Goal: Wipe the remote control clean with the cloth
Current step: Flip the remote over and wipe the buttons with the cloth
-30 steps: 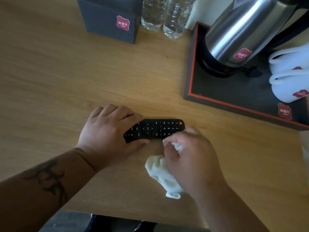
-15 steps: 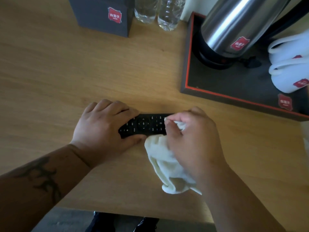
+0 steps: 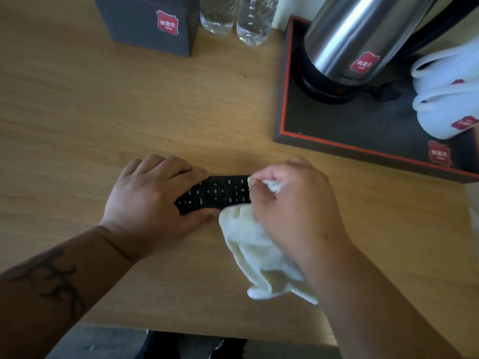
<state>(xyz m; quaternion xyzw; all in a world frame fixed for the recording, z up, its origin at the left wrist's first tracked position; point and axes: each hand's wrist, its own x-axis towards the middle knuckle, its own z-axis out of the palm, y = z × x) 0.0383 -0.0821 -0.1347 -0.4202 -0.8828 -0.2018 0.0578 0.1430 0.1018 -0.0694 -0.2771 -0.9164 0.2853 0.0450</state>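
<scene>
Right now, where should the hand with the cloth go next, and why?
Probably slide the right hand with the cloth leftward along the remote control. The cloth covers only its right end, and the middle buttons lie bare. The left hand pins the other end to the table, so it should not slip.

Matt wood table point(image 3: 103, 112), glossy steel kettle point(image 3: 363, 29), soft cloth point(image 3: 256, 257), plastic remote point(image 3: 217, 193).
</scene>
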